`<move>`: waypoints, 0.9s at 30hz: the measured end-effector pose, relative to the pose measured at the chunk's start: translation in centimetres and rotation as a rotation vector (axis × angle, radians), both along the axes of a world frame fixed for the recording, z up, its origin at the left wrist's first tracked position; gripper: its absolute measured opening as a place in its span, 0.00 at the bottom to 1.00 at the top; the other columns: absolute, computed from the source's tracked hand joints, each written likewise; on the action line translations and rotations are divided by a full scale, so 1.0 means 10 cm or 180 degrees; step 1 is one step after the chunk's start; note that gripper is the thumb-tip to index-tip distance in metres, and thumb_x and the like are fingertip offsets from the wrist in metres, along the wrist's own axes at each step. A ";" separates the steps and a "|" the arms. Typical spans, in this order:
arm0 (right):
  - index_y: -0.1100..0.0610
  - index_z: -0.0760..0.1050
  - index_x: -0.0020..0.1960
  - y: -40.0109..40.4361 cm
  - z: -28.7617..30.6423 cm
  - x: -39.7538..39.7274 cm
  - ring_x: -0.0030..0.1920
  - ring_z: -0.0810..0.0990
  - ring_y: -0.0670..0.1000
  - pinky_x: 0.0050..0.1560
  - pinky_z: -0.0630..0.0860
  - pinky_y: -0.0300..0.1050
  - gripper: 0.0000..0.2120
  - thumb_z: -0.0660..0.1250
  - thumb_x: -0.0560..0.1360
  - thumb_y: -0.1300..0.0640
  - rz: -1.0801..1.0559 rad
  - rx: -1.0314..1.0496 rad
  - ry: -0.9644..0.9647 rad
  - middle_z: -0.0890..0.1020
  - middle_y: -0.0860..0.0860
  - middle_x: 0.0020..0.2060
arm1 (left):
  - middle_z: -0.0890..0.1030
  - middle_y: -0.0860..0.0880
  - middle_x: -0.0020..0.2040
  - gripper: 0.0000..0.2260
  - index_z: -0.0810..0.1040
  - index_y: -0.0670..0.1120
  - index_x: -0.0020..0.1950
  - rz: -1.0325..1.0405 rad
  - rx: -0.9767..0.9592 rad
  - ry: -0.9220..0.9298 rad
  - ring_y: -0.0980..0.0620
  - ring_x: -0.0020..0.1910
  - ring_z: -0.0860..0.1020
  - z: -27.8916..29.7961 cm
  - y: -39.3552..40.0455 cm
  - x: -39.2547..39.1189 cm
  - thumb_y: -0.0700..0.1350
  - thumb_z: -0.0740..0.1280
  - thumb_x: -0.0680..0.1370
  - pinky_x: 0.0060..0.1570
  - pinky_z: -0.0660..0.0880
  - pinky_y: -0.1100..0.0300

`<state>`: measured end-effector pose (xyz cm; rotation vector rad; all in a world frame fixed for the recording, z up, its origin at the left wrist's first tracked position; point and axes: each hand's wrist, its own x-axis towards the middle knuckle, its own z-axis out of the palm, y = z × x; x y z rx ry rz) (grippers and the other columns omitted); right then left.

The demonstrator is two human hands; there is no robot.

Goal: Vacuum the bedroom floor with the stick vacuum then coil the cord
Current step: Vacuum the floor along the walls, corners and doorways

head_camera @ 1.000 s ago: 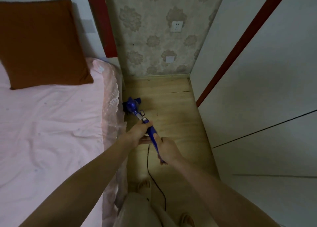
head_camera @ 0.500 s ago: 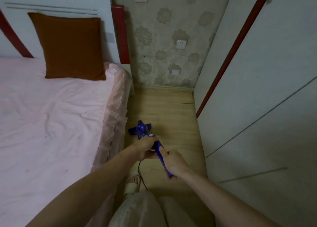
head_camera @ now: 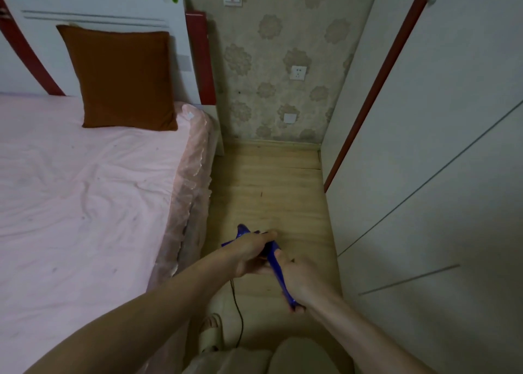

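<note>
The blue stick vacuum (head_camera: 278,269) points down at the wooden floor (head_camera: 271,187) in the narrow aisle between bed and wardrobe. My left hand (head_camera: 250,253) is wrapped around its upper body and hides most of the head; only a blue tip shows above my knuckles. My right hand (head_camera: 297,280) grips the blue handle lower down, near its end. A thin black cord (head_camera: 239,314) hangs from under my hands toward my feet.
A bed with a pink sheet (head_camera: 93,192) and a brown pillow (head_camera: 124,79) borders the aisle on the left. White wardrobe doors (head_camera: 430,175) close it on the right. A wall socket (head_camera: 298,72) is on the papered far wall. My sandalled foot (head_camera: 210,331) stands by the bed.
The vacuum has been drawn back along the aisle toward me, away from the far wall. My view has lifted, showing more of the headboard and wall. Both hands kept their hold.
</note>
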<state>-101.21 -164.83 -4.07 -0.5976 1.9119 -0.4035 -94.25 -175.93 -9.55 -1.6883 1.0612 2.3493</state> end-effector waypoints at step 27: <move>0.55 0.69 0.44 -1.98 -1.24 0.56 0.27 0.77 0.48 0.28 0.77 0.42 0.20 0.50 0.82 0.42 -0.0758 -0.0268 0.0292 0.79 0.53 0.34 | 0.79 0.45 0.45 0.05 0.70 0.47 0.55 -0.0465 -0.0584 -0.0155 0.49 0.44 0.78 -0.77 -2.00 0.22 0.47 0.60 0.82 0.44 0.77 0.53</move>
